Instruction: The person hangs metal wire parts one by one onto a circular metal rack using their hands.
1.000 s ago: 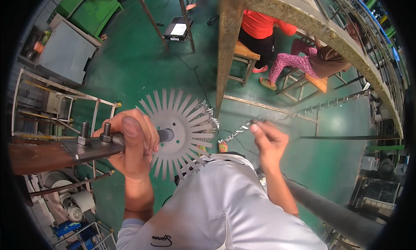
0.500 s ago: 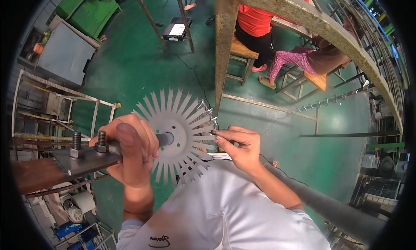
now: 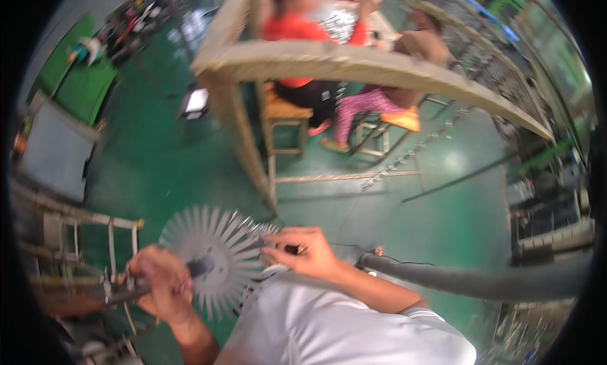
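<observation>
A round metal disc with many slotted blades round its rim stands on a shaft at the lower left, slightly blurred. My left hand is wrapped round the shaft beside the disc, where a metal bar with bolts meets it. At the disc's right edge, my right hand has thumb and fingers pinched near the blade tips; what lies between them is too small to name. Shiny twisted metal pieces hang at the disc's upper right edge, just left of my right hand.
A metal frame crosses ahead. Beyond it a person in red and a person in brown sit on wooden stools. A thick dark pipe runs at the right. Green and grey cabinets stand left.
The view has tilted up and turned right, so the disc appears lower and further left. My right hand came in from the right to the disc's edge; my left hand keeps its hold.
</observation>
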The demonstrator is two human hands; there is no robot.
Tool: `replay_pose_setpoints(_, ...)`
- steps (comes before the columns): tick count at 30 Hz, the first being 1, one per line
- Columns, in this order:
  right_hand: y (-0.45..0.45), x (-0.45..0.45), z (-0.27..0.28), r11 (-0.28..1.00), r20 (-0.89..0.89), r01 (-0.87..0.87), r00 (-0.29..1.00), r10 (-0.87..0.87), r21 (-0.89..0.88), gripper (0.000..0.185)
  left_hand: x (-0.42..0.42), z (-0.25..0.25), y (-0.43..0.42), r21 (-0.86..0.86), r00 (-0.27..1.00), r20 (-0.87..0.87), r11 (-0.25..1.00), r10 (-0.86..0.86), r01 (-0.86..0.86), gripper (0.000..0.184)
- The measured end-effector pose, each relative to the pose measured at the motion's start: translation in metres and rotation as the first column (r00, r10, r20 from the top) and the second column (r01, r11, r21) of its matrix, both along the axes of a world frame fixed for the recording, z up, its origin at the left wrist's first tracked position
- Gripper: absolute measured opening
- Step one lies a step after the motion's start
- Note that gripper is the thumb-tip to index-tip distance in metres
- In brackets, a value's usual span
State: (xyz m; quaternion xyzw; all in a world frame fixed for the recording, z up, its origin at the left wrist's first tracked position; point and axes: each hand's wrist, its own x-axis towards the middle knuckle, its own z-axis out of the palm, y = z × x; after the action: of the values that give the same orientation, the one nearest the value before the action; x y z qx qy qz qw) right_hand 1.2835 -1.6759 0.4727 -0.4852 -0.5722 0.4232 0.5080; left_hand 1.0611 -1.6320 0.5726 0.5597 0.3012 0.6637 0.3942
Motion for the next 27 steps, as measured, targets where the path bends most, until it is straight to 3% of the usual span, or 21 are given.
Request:
replay_pose_setpoints(3,0.003,0.04,0.027,0.969,0.06,0.232,0.97,-0.237,0.087,0.017,0.001,-0.003,0.006,-0.003,0.999,0.034,1.0,-0.017,0.017,0.045)
replay_pose_setpoints(4,0.009,0.064,0.024,0.911,0.017,0.363,0.928,-0.373,0.194,0.009,0.0,-0.004,0.006,-0.008,0.999,0.036,1.0,0.002,-0.001,0.046)
replay_pose_setpoints(6,0.018,0.121,0.03,0.634,0.058,0.731,0.643,-0.764,0.252,0.01,-0.003,-0.004,0.007,-0.009,0.999,0.03,1.0,0.03,-0.03,0.046)
replay_pose_setpoints(7,0.027,0.148,0.037,0.454,-0.109,0.831,0.509,-0.854,0.322,0.016,-0.003,-0.007,0.008,-0.006,0.999,0.027,0.999,0.034,-0.033,0.047)
replay_pose_setpoints(8,0.036,0.179,0.036,0.246,-0.157,0.87,0.34,-0.927,0.427,0.021,-0.004,-0.01,0.01,-0.006,0.999,0.025,0.999,0.04,-0.04,0.047)
replay_pose_setpoints(10,0.05,0.213,0.064,-0.038,-0.337,0.863,0.156,-0.928,0.504,0.014,-0.001,-0.009,0.01,-0.031,0.999,0.024,0.998,0.047,-0.046,0.047)
replay_pose_setpoints(13,0.071,0.251,0.072,-0.031,-0.491,0.859,0.263,-0.83,0.511,0.015,0.0,-0.009,0.01,-0.031,0.999,0.004,0.999,0.042,-0.042,0.046)
replay_pose_setpoints(16,0.09,0.263,0.076,0.022,-0.506,0.847,0.337,-0.794,0.531,0.014,0.002,-0.009,0.011,-0.019,0.999,-0.005,0.998,0.053,-0.053,0.046)
replay_pose_setpoints(20,0.111,0.281,0.072,-0.07,-0.515,0.859,0.237,-0.824,0.507,0.016,0.001,-0.011,0.01,-0.026,0.998,0.007,0.997,0.067,-0.066,0.046)
replay_pose_setpoints(21,0.123,0.298,0.066,-0.215,-0.582,0.824,0.162,-0.797,0.524,0.017,0.001,-0.012,0.01,-0.026,0.997,0.012,0.997,0.075,-0.075,0.046)
replay_pose_setpoints(23,0.122,0.294,0.082,-0.293,-0.624,0.808,0.114,-0.773,0.511,0.017,0.001,-0.014,0.01,-0.029,0.996,0.019,0.996,0.089,-0.089,0.046)
replay_pose_setpoints(27,0.129,0.293,0.095,-0.375,-0.677,0.796,0.059,-0.733,0.475,0.018,-0.002,-0.018,0.008,-0.036,0.993,0.021,0.993,0.112,-0.111,0.046)
